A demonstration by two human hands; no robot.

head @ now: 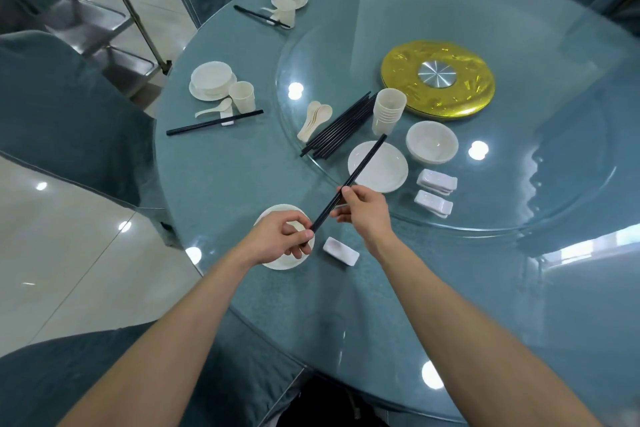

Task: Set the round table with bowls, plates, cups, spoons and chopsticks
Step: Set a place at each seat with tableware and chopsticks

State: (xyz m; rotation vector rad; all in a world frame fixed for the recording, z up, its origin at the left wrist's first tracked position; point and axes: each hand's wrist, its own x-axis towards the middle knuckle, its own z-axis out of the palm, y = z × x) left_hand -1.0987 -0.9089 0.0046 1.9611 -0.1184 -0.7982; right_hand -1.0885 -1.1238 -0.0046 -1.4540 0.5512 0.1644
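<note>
The left hand [282,239] is pinching the near end of a pair of black chopsticks [360,166] over a white plate [280,264], while the right hand [363,211] is pinching their middle, holding them slanted above the tabletop [242,177]. A white chopstick rest [341,251] is lying just beside the plate.

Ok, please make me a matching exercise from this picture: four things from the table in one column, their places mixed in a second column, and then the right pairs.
Things
1. held chopsticks
2. stack of cups
3. single chopstick rest
4. pile of spoons

Places
A. next to the gold disc
B. just right of the near plate
C. left of the chopstick bundle
D. held by the left hand and right hand

Pairs: 1-D, 2-A, 3-B, 4-C
</note>
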